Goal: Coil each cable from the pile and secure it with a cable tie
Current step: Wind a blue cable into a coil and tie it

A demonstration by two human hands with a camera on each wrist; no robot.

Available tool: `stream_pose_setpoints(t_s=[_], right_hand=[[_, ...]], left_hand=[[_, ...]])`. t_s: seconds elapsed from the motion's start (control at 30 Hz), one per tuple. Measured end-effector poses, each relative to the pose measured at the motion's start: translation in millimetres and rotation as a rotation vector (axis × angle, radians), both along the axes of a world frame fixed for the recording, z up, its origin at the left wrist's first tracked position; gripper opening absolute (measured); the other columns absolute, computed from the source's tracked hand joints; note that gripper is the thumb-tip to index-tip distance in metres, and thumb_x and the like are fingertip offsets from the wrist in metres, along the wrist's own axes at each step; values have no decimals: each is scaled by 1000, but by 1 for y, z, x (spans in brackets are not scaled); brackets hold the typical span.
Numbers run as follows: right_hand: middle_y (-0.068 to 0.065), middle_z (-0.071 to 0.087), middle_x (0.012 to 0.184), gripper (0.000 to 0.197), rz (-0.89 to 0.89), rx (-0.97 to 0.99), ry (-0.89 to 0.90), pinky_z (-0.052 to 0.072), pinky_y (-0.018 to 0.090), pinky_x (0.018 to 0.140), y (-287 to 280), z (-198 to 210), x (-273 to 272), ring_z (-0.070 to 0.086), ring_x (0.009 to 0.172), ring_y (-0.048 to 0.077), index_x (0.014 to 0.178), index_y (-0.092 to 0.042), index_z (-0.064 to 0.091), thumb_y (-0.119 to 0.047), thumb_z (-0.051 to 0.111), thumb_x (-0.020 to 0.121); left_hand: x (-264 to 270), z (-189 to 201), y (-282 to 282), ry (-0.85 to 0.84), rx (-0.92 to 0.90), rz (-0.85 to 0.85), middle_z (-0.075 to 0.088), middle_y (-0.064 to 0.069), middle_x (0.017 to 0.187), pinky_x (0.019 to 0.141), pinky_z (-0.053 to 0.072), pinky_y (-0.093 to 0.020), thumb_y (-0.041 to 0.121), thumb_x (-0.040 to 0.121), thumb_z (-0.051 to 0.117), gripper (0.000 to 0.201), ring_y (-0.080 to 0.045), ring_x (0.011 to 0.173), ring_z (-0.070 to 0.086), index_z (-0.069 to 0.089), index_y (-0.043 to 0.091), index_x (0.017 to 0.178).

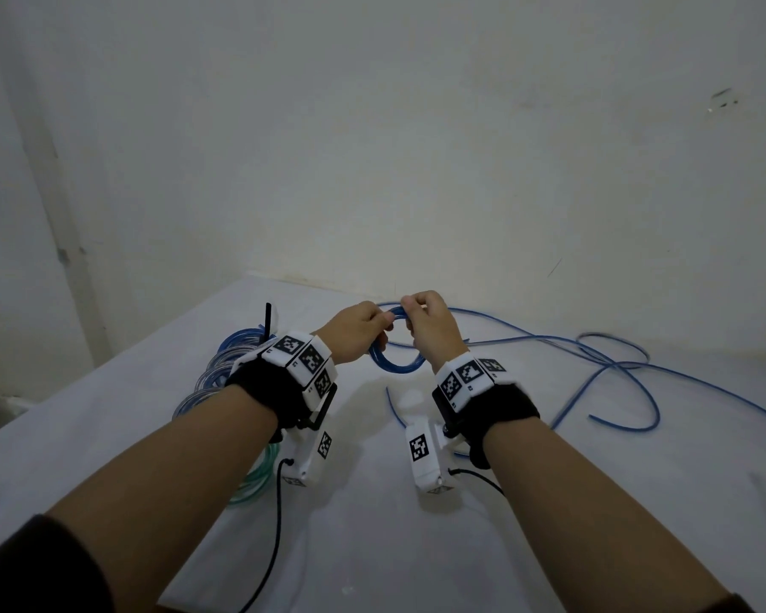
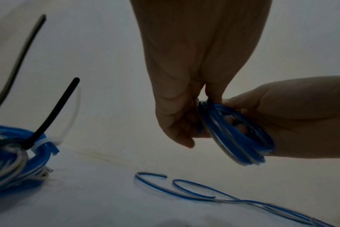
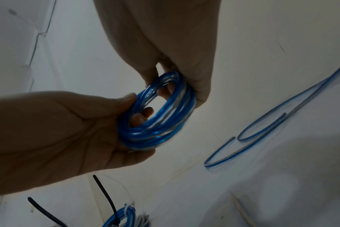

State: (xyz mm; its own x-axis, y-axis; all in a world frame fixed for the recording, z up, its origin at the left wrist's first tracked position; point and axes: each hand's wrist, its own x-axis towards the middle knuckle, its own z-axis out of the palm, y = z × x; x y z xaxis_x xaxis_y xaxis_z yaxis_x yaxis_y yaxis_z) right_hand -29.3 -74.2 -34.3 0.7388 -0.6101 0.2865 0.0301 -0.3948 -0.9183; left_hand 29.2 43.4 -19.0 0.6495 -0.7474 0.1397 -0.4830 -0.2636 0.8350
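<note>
Blue cable coil (image 1: 394,362) hangs between my left hand (image 1: 358,330) and right hand (image 1: 432,323), both pinching its loops above the worktop's (image 1: 372,546) far edge. Winding is underway; next I'd draw in the loose tail (image 1: 615,369).

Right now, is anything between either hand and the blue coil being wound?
Nothing visible. The left hand and right hand both grip the blue coil directly, fingers through its loop, holding it above the table. The finished tied coils lie apart, to the left.
</note>
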Motion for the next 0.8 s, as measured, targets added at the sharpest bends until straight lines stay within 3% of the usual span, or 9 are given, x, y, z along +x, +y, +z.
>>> stream_pose_setpoints(t_s=[0.1, 0.2, 0.33, 0.43, 0.6, 0.7, 0.8], right_hand=[[0, 51, 73, 20, -16, 85, -16, 35, 26, 60, 4, -2, 0, 45, 62, 12, 102, -13, 46, -31, 41, 98], [2, 51, 73, 17, -26, 127, -6, 34, 26, 59, 6, -2, 2, 44, 62, 13, 101, -11, 45, -28, 40, 98], [2, 51, 71, 12, -21, 119, 13, 32, 25, 56, 6, 0, 1, 43, 60, 13, 97, -11, 43, -22, 39, 97], [2, 52, 70, 14, -32, 123, 0, 33, 26, 58, 7, 1, 0, 44, 62, 14, 98, -12, 44, -25, 40, 98], [2, 52, 69, 15, -53, 115, 9, 34, 25, 57, 5, 2, 0, 46, 62, 14, 82, -17, 43, -20, 40, 97], [2, 53, 72, 12, -46, 123, -5, 35, 24, 58, 6, 6, -2, 47, 62, 12, 95, -11, 46, -22, 41, 97], [2, 54, 74, 15, -41, 126, -23, 35, 23, 57, 8, 13, -2, 48, 61, 10, 99, -9, 47, -22, 41, 97]], left_hand=[[0, 2, -3, -25, -2, 48, 54, 0, 71, 61, 42, -25, 19, 99, 37, 19, -13, 62, 51, 48, 11, 86], [-4, 4, -5, -33, -26, 83, 53, 0, 74, 60, 41, -25, 18, 99, 36, 17, -13, 61, 50, 47, 6, 95], [-8, 3, -3, 92, -55, 62, 54, -3, 77, 58, 45, -25, 27, 100, 34, 23, -13, 61, 52, 46, 7, 100], [-10, 6, -1, 92, -25, 28, 53, -3, 74, 61, 45, -27, 32, 101, 32, 33, -15, 61, 52, 50, 5, 97], [-10, 9, -3, 69, 32, -12, 50, -2, 71, 61, 42, -26, 28, 101, 32, 33, -15, 63, 49, 50, 8, 83], [-12, 11, -3, 78, -11, 5, 50, -1, 70, 60, 41, -25, 25, 101, 34, 32, -14, 60, 49, 49, 12, 76], [-12, 13, -3, 88, -82, 34, 49, -1, 71, 61, 42, -26, 24, 100, 36, 27, -14, 59, 50, 52, 6, 88]])
